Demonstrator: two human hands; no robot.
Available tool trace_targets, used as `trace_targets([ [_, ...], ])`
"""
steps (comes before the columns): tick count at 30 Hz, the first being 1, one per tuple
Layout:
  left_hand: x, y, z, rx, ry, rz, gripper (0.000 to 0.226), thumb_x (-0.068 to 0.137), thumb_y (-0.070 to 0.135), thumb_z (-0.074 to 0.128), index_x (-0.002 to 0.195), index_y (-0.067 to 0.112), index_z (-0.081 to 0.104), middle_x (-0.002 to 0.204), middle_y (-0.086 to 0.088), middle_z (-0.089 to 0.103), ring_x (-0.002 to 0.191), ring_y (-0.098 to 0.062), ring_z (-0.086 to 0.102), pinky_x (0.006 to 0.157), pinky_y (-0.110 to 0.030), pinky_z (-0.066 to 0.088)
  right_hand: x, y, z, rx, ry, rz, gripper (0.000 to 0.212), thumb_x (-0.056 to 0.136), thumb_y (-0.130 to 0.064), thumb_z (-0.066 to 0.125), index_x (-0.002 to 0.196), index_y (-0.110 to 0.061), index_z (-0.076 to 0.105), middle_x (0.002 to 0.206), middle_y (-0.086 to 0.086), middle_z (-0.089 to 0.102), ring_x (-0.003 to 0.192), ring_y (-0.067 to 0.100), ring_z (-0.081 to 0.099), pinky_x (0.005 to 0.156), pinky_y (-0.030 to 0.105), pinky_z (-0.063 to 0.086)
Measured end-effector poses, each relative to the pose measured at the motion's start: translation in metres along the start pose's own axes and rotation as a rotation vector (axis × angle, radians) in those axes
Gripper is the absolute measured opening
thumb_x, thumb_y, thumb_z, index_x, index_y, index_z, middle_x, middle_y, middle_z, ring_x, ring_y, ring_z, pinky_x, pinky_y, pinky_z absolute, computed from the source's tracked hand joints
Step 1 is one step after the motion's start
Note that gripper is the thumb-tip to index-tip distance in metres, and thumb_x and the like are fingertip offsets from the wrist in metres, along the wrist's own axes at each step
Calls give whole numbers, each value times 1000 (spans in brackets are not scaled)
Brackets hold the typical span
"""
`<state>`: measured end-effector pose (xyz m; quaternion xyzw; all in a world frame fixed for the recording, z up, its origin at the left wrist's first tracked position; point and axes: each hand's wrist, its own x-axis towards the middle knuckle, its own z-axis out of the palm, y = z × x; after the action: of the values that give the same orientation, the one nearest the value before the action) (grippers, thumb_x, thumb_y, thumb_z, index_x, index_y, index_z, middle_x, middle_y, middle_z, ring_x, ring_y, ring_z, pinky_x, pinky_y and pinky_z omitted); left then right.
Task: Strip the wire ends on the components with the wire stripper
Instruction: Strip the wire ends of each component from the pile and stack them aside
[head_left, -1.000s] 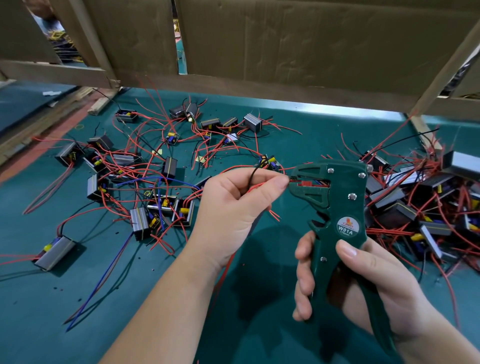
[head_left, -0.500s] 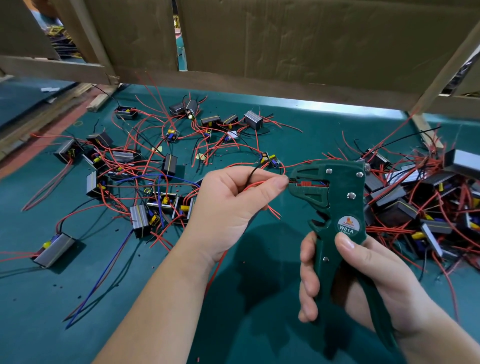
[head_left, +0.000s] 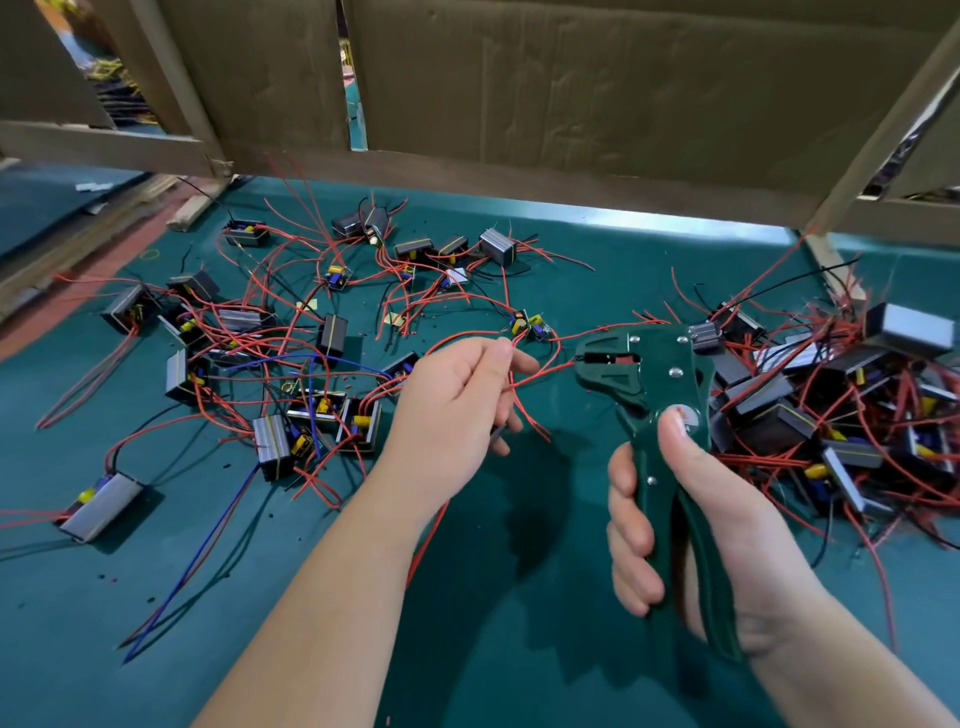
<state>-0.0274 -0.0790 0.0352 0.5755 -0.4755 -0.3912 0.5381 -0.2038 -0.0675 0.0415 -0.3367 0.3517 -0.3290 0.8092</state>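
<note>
Components (head_left: 270, 444), small boxy parts, lie spread over the left and middle of the green table (head_left: 519, 597). A thicker heap (head_left: 831, 405) of them is piled at the right, and a cardboard wall (head_left: 623, 93) stands behind it all.

Between the two lots, the right hand (head_left: 691, 519) is wrapped round the handles of the green wire stripper (head_left: 660, 384). It holds the tool upright above the table with the head pointing left, thumb on the body and fingers curled over the front handle. A gap shows between the handles, so the squeeze does not look full.

The left hand (head_left: 447, 405) pinches a small bunch of red wires (head_left: 524, 415) between thumb and fingertips, just beside the tool's head. One wire (head_left: 540, 371) from that bunch runs across to the mouth of the stripper. Whether its tip sits inside cannot be told.

The step in hand seems to be feeding a wire end in. The next move calls for that end to be seated straight in the mouth and held firm by the pinch. Then comes one steady squeeze, with the loose neighbouring ends kept out.
</note>
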Motion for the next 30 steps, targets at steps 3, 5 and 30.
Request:
trace_targets([
  [3, 0, -2, -3, 33, 7, 23, 30, 103, 20, 41, 85, 19, 65, 43, 12, 43, 50, -6, 52, 45, -24, 47, -2, -5, -3, 1, 18, -43, 43, 67, -52, 64, 66, -10, 59, 51, 10, 43, 32, 23, 40, 36, 32, 40],
  [5, 3, -4, -8, 35, 29, 20, 29, 102, 21, 42, 88, 21, 68, 47, 11, 49, 49, -6, 50, 46, -24, 46, -2, -14, -9, 8, 59, -87, 40, 70, -50, 58, 66, -11, 59, 53, 9, 43, 34, 23, 41, 35, 34, 41],
  [30, -2, 3, -2, -250, -10, 101, 14, 81, 9, 72, 71, 17, 76, 59, -17, 42, 44, -6, 47, 44, -18, 44, -1, -7, -19, 36, -426, 35, 35, 78, -26, 74, 99, -1, 63, 77, 25, 59, 67, 40, 60, 69, 54, 48],
])
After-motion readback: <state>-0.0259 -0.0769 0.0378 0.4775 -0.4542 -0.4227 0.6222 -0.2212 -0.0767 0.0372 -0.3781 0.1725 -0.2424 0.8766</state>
